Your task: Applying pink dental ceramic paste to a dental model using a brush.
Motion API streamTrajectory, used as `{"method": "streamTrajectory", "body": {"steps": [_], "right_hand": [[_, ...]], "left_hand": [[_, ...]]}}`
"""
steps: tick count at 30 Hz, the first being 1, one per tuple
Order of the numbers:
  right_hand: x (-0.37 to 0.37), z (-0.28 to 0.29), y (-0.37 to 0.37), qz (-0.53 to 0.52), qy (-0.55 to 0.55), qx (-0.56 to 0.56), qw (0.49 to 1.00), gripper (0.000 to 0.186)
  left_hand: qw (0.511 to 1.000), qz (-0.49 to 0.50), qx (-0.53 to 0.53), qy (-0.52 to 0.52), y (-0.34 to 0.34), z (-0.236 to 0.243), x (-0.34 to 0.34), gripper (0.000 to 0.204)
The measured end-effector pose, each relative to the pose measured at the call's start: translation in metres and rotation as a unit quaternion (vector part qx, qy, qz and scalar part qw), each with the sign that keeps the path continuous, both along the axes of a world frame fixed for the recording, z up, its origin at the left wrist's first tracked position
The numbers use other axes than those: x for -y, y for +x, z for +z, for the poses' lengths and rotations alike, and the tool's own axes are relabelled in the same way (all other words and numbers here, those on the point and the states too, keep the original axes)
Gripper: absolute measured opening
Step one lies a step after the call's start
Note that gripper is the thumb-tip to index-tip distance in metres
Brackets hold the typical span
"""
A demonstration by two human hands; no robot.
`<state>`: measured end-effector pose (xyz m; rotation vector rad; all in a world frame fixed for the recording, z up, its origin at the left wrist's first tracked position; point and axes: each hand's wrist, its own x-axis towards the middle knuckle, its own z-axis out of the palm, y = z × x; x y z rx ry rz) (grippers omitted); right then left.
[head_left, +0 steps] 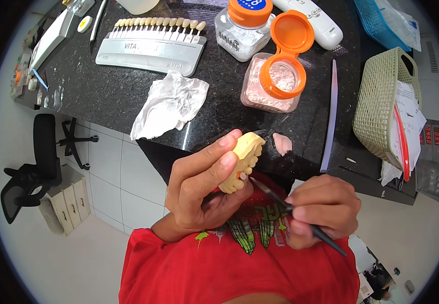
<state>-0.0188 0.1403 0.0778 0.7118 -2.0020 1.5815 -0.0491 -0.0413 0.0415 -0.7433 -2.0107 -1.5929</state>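
Observation:
My left hand (199,182) is closed around a yellow plaster dental cast (248,147), raised at the counter's front edge with its row of teeth turned to the right. One tooth spot on it (242,176) is pale pinkish white, with a small reddish patch beside it. My right hand (327,206) grips a slim black-handled tool (326,238) like a pen. Its thin tip points at the cast, close to that pale tooth; whether it touches I cannot tell, nor whether it is a brush or a blade. A flat pink lump (282,144) lies on the counter just beyond.
An uncapped jar of pink powder (267,93) stands behind a second orange-lidded jar (242,30)'s right side. Crumpled white tissue (171,104) and a tooth shade guide (148,53) lie left. To the right are a lilac strip (330,116) and a woven basket (376,106) of papers.

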Motion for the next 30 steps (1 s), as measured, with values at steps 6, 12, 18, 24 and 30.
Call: {"method": "streamTrajectory", "body": {"steps": [6,12,18,24,30], "right_hand": [[-0.018,0.01,0.014,-0.068,-0.014,0.071,0.995,0.021],[-0.019,0.008,0.024,-0.155,0.008,0.196,0.968,0.02],[-0.017,0.006,0.018,-0.15,0.034,0.187,0.97,0.019],[-0.019,0.009,0.013,-0.135,0.086,0.179,0.971,0.019],[-0.018,0.006,0.019,-0.154,0.036,0.197,0.968,0.018]], "left_hand": [[1.0,0.014,-0.007,-0.003,0.0,-0.001,0.0,0.049],[1.0,0.023,-0.004,-0.002,-0.001,0.001,-0.001,0.045],[1.0,0.019,-0.001,0.01,-0.001,0.0,-0.003,0.045],[1.0,0.016,-0.002,0.018,-0.001,-0.001,-0.003,0.047],[1.0,0.017,0.001,0.017,-0.001,0.0,-0.003,0.047]]}}
